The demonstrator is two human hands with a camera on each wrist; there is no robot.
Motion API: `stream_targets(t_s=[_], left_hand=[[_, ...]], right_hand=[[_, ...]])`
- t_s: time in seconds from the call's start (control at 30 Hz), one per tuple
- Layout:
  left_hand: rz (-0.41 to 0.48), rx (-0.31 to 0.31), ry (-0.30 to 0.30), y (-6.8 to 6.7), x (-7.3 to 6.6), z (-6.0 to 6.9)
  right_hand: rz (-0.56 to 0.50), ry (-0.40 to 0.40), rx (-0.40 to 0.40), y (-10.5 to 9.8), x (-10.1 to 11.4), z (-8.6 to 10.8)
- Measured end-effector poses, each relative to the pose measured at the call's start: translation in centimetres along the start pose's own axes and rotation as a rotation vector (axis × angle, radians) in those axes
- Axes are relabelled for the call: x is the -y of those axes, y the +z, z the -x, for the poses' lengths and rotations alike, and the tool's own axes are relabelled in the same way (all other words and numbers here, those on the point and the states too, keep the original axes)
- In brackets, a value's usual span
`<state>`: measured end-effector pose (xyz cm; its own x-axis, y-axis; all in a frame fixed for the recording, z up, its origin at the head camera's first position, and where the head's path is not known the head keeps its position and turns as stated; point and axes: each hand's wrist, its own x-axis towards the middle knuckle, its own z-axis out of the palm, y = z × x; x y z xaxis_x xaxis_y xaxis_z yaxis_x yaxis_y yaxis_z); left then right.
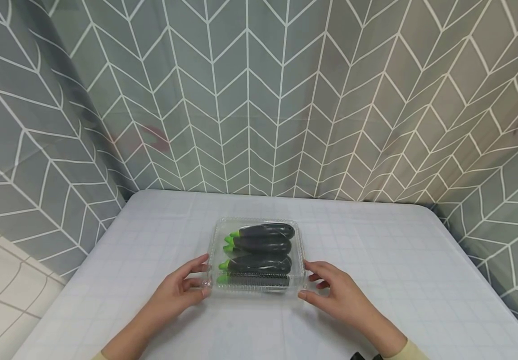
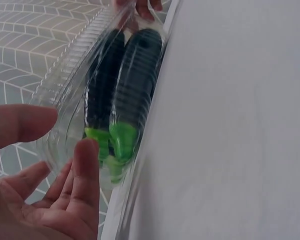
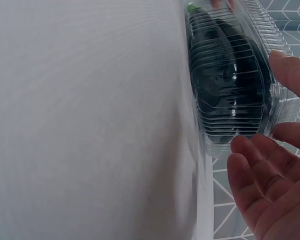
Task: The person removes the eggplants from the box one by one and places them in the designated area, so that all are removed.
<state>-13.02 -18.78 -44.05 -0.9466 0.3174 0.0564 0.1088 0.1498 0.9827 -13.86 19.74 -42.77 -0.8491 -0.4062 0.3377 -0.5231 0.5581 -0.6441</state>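
Observation:
A clear plastic clamshell box (image 1: 215, 235) lies on the white-covered table, its ribbed lid over several dark eggplants (image 1: 263, 245) with bright green stem ends pointing left. At its left side is my left hand (image 1: 179, 287), fingers spread and relaxed, fingertips at the box's edge. My right hand (image 1: 335, 290) is at the opposite side, its thumb and fingers apart around the near right corner. In the left wrist view, green eggplant tips (image 2: 122, 137) show through the plastic beside the left hand (image 2: 55, 200). The right wrist view has the right hand (image 3: 275, 175) by the box's ribbed end (image 3: 210, 147).
The white tablecloth (image 1: 367, 240) extends around the box, and the table's far edge lies behind it. A grey patterned curtain (image 1: 263, 100) hangs at the back and sides. Part of a small black object (image 1: 367, 356) shows near the right sleeve (image 1: 405, 351).

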Motion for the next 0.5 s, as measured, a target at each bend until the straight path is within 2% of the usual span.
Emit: stream_targets(t_s=[0.23,0.4,0.5], left_hand=[[0.048,-0.073,-0.113,0.6,-0.3,0.0],[0.059,-0.140,-0.162,1.0,-0.4,-0.1],[0.073,-0.159,-0.180,1.2,-0.3,-0.1]], right_hand=[[0.005,0.007,0.005,0.1,-0.1,0.0],[0.006,0.004,0.006,0.1,-0.1,0.0],[0.007,0.007,0.009,0.1,-0.1,0.0]])
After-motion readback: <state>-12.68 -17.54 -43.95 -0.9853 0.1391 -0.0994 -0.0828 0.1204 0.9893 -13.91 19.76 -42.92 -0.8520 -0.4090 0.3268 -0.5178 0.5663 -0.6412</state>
